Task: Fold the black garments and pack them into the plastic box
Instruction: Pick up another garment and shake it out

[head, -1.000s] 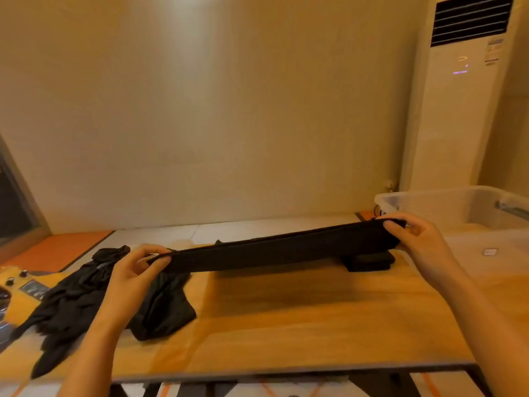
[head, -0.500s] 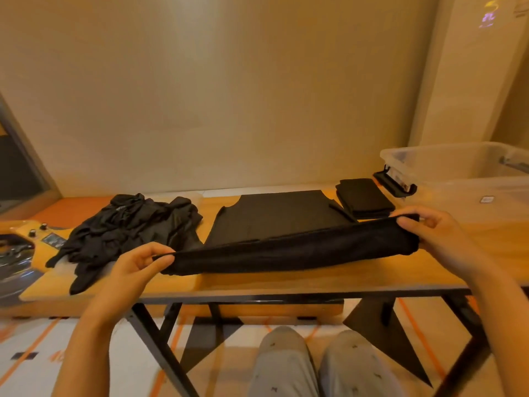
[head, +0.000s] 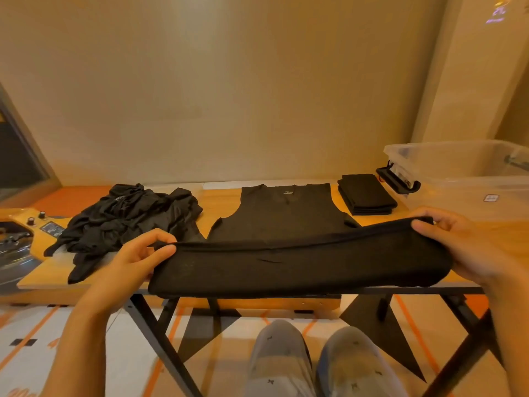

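1. Black sleeveless garment [head: 286,219] lies flat on the light wooden table [head: 223,204] with its neckline toward the wall. Its lower part is lifted and drawn taut into a wide band that hangs over the table's near edge.
2. Left hand [head: 134,259] pinches the band's left corner. The thumb and curled fingers [head: 143,236] are closed on the cloth just above the near edge.
3. Right hand [head: 469,247] grips the band's right corner. Its fingers [head: 429,230] curl round the top hem, and the cloth bunches under the palm.
4. Crumpled heap of black garments [head: 126,219] fills the table's left part, and one tail of it reaches almost to the near edge. A narrow strip of bare wood lies between the heap and the flat garment.
5. Folded stack of black garments [head: 366,196] sits squarely toward the far right, just beside the flat garment's right shoulder but apart from it.
6. Clear plastic box [head: 458,167] stands open-topped at the table's right end. A black latch handle [head: 398,179] on its left wall faces the folded stack, with a small gap between them.
7. Bare wood shows in front of the box, beside the right hand.
8. Black angled table legs [head: 154,325] spread below the near edge. The person's knees in grey trousers [head: 315,362] sit under the hanging band.
9. An orange panel with small knobs [head: 34,222] adjoins the table's left end.
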`<state>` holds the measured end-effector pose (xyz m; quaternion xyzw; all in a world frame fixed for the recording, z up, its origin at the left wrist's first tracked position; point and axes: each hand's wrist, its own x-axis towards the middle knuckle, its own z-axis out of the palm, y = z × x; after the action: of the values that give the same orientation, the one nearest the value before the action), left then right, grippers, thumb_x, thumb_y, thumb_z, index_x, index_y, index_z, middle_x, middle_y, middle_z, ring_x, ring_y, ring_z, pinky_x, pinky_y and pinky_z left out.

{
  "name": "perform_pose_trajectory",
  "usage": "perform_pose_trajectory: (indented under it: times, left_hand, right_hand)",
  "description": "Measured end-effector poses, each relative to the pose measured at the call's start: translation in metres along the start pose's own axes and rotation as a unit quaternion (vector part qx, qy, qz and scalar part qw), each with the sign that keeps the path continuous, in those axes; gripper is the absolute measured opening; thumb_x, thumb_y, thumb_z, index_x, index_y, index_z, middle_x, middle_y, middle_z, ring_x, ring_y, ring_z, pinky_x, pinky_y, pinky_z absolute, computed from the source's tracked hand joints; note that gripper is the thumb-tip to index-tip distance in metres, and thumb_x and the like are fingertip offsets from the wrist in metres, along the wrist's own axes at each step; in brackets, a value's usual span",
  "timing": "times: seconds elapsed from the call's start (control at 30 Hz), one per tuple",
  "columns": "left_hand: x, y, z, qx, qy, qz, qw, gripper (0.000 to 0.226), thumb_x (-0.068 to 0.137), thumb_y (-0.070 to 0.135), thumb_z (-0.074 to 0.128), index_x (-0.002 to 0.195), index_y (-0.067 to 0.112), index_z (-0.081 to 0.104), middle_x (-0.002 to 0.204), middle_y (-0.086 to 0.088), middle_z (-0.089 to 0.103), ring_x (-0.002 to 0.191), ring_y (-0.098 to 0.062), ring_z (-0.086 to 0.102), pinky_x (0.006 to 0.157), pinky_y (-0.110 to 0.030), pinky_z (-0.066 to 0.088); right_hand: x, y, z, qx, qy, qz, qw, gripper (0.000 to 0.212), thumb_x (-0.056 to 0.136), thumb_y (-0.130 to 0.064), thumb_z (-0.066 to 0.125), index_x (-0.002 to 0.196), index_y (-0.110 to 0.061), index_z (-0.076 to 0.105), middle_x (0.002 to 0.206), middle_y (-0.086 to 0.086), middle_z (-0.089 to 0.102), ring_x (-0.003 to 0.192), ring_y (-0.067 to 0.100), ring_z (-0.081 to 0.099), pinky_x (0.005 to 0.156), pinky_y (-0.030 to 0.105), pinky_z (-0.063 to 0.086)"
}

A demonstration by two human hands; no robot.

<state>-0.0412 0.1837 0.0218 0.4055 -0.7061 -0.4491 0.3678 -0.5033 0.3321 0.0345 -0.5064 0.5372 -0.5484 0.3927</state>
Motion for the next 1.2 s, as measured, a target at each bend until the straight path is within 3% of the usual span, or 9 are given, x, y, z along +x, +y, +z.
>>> perform_pose_trajectory:
  times: [0.17, 0.3, 0.43, 0.5, 0.73, 0.83, 0.9, 1.03, 1.2]
  left_hand:
    - [0.035, -0.007, 0.004, 0.021, 0.006, -0.009, 1.0, 0.021, 0.088, 0.04, 0.064, 0.094, 0.02, 0.064, 0.081, -0.011, 0.067, 0.074, -0.029, 0.066, 0.06, -0.031, 0.054]
    - [0.093, -0.006, 0.008, 0.058, 0.035, 0.004, 0.998, 0.011, 0.094, 0.015, 0.054, 0.099, 0.011, 0.063, 0.081, -0.003, 0.069, 0.078, -0.022, 0.068, 0.061, -0.024, 0.056]
    - [0.179, -0.004, 0.01, 0.121, 0.054, 0.016, 0.991, 0.008, 0.095, 0.017, 0.056, 0.098, 0.014, 0.063, 0.083, -0.009, 0.069, 0.074, -0.022, 0.066, 0.062, -0.031, 0.055]
    - [0.234, -0.007, 0.011, 0.159, 0.054, 0.011, 0.986, 0.008, 0.095, 0.019, 0.057, 0.098, 0.015, 0.063, 0.082, -0.012, 0.068, 0.074, -0.028, 0.065, 0.063, -0.037, 0.054]
    - [0.381, -0.047, 0.029, 0.255, 0.062, -0.043, 0.964, 0.012, 0.095, 0.019, 0.057, 0.102, 0.01, 0.061, 0.099, -0.019, 0.065, 0.07, -0.025, 0.059, 0.053, -0.027, 0.048]
    - [0.4, -0.078, 0.045, 0.251, 0.028, -0.122, 0.96, 0.036, 0.094, 0.02, 0.059, 0.127, 0.01, 0.048, 0.126, -0.022, 0.057, 0.097, -0.032, 0.062, 0.079, -0.036, 0.055]
    - [0.391, -0.091, 0.058, 0.313, 0.013, -0.127, 0.941, 0.057, 0.094, 0.027, 0.059, 0.142, 0.013, 0.034, 0.143, -0.018, 0.044, 0.124, -0.034, 0.05, 0.1, -0.041, 0.043]
    - [0.33, -0.076, 0.083, 0.346, -0.029, -0.046, 0.937, 0.065, 0.094, 0.036, 0.056, 0.149, 0.018, 0.025, 0.152, -0.006, 0.033, 0.138, -0.023, 0.035, 0.111, -0.037, 0.032]
    - [0.219, -0.058, 0.106, 0.391, -0.12, 0.016, 0.912, 0.069, 0.094, 0.05, 0.044, 0.151, 0.035, 0.009, 0.157, 0.019, 0.004, 0.145, -0.002, 0.002, 0.119, -0.027, 0.009]
  right_hand:
    - [0.03, 0.002, 0.001, -0.059, 0.019, 0.021, 0.998, 0.063, 0.046, -0.067, 0.082, 0.091, -0.024, 0.073, 0.096, 0.005, 0.069, 0.09, 0.016, 0.068, 0.066, 0.024, 0.056]
    - [0.08, 0.004, 0.001, -0.122, 0.124, 0.003, 0.985, 0.011, 0.09, -0.029, 0.061, 0.093, -0.023, 0.069, 0.093, 0.003, 0.066, 0.091, 0.02, 0.064, 0.069, 0.031, 0.053]
    - [0.159, 0.009, -0.007, -0.236, 0.174, 0.006, 0.956, 0.011, 0.095, -0.025, 0.056, 0.098, -0.023, 0.066, 0.092, 0.002, 0.061, 0.084, 0.019, 0.059, 0.06, 0.027, 0.045]
    - [0.214, 0.014, -0.015, -0.332, 0.179, 0.007, 0.926, 0.015, 0.095, -0.024, 0.057, 0.103, -0.018, 0.068, 0.094, -0.001, 0.062, 0.091, 0.02, 0.056, 0.07, 0.029, 0.042]
    - [0.356, 0.054, -0.007, -0.534, 0.223, 0.058, 0.814, 0.02, 0.095, -0.011, 0.053, 0.111, -0.006, 0.064, 0.111, 0.017, 0.063, 0.099, 0.033, 0.059, 0.075, 0.037, 0.047]
    - [0.377, 0.078, 0.006, -0.602, 0.231, 0.068, 0.761, 0.027, 0.093, -0.004, 0.052, 0.12, -0.003, 0.054, 0.118, 0.018, 0.056, 0.105, 0.032, 0.054, 0.079, 0.037, 0.046]
    - [0.372, 0.086, 0.014, -0.633, 0.244, 0.008, 0.734, 0.032, 0.091, -0.007, 0.054, 0.123, -0.005, 0.05, 0.123, 0.017, 0.05, 0.112, 0.031, 0.048, 0.087, 0.036, 0.043]
    - [0.322, 0.079, 0.045, -0.612, 0.173, -0.031, 0.771, 0.049, 0.092, -0.025, 0.058, 0.137, -0.016, 0.042, 0.146, 0.01, 0.035, 0.137, 0.026, 0.028, 0.108, 0.038, 0.032]
    - [0.222, 0.075, 0.084, -0.586, 0.004, -0.042, 0.809, 0.048, 0.098, -0.042, 0.043, 0.143, -0.03, 0.036, 0.156, -0.008, 0.021, 0.146, 0.01, 0.006, 0.116, 0.028, 0.012]
